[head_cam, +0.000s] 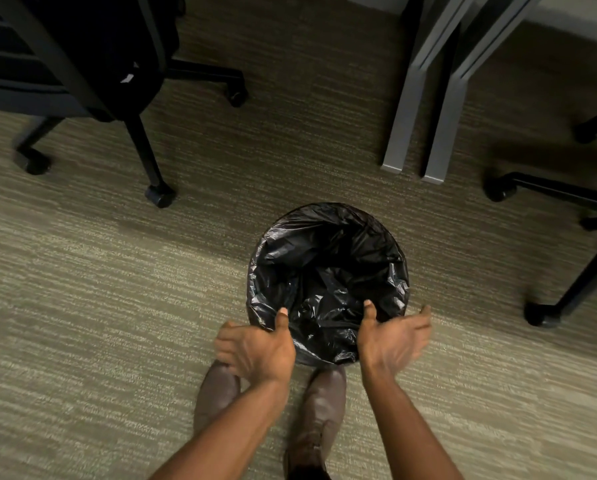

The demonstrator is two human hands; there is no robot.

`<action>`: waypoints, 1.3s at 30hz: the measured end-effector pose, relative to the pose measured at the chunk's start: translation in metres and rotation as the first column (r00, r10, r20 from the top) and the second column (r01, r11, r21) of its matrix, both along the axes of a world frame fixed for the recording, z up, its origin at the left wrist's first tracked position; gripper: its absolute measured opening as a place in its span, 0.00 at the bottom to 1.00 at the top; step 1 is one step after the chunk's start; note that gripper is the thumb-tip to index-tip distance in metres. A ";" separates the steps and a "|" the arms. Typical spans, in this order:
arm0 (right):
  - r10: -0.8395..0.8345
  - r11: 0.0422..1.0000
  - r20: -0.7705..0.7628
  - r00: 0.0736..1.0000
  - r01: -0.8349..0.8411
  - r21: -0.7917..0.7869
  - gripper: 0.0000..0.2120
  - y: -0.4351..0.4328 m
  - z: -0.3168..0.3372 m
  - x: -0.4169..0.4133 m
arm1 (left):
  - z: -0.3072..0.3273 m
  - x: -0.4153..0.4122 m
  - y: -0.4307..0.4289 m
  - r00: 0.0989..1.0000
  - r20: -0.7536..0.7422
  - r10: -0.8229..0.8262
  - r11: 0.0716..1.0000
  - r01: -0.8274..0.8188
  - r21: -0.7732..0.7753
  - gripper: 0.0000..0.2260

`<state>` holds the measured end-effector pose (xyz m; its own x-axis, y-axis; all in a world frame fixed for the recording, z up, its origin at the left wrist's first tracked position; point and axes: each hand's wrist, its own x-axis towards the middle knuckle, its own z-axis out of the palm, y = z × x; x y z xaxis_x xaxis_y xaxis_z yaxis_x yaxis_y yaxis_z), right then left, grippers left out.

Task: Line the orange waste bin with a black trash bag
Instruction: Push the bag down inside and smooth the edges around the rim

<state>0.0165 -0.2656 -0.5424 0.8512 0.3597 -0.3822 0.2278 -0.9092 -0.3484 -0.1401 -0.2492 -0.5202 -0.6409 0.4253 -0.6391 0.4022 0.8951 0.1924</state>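
A round waste bin stands on the carpet in front of my feet, fully covered by a shiny black trash bag (328, 271) that is folded over its rim and sags crumpled inside. No orange of the bin shows. My left hand (255, 348) hovers at the bin's near left edge, fingers spread and blurred, thumb over the bag's rim, holding nothing. My right hand (392, 336) hovers at the near right edge, palm turned inward, fingers apart and empty.
Olive striped carpet (117, 306) covers the floor. A black office chair (82, 64) on castors stands at the upper left, another chair base (567, 202) at the right. Two grey desk legs (425, 98) rise behind the bin. My brown shoes (321, 407) stand just below it.
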 end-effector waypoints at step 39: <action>-0.322 0.884 -0.320 0.891 0.404 0.235 0.29 -0.044 0.007 -0.040 | 0.009 0.030 -0.036 0.541 0.651 0.533 0.831 -0.479 -0.283 0.06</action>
